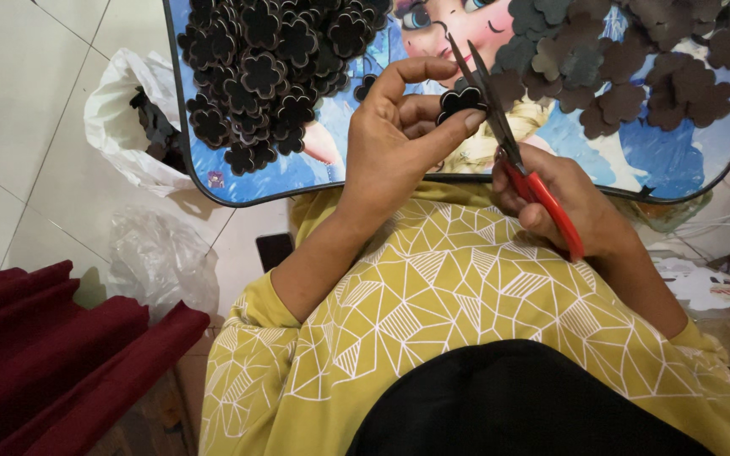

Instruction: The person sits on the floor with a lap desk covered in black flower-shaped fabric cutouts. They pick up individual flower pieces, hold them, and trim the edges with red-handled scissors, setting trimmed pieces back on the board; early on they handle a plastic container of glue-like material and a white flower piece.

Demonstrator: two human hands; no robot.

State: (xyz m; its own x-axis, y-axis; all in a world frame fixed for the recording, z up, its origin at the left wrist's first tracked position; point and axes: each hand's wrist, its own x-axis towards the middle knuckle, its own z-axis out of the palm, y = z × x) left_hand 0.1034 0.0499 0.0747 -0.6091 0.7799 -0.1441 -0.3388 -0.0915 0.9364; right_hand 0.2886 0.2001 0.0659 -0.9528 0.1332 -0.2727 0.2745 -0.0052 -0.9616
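Matt foam-like flower [460,100]; glossy tray [314,173]; metal blades [487,93].

Two plastic bags on the tiled floor, and one small label on the lap table

A white plastic bag [120,118] sits open by the table's left edge, with dark scraps inside. Nearer the person, a clear, crumpled plastic bag [160,263] lies beside maroon cloth. A small square label [215,179], pale with red and blue marks, sits in the lower-left corner of the blue picture-printed lap table [686,173].
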